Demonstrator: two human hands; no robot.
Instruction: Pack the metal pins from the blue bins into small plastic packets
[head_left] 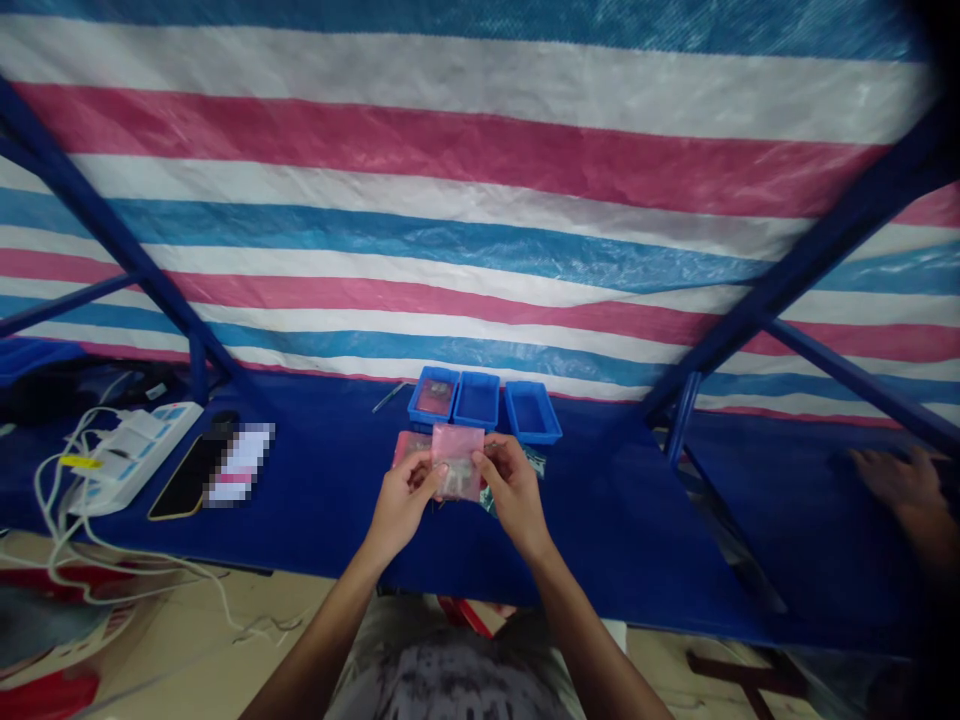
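Between my two hands, a small pink see-through plastic bag [458, 446] is held up over the blue table. My left hand [405, 500] pinches its left side, and my right hand [517, 492] grips its right side. Something pale and greyish shows inside the bag, too small to name. Another pink bag [405, 447] lies behind my left fingers, partly hidden. Greenish-silver pieces [535, 461] lie beside and below my right hand. Just beyond are three small blue trays; the left tray [421, 420] has a pink bag in it, while the middle tray [478, 402] and right tray [534, 412] show bare bottoms.
A thin pen-like tool [389, 397] lies left of the trays. Further left are a phone [180, 478], a blurred paper [241, 465] and a white power strip [142, 455] with tangled cables. Blue metal posts [694, 350] flank the table. Another person's hand [900, 480] rests at right.
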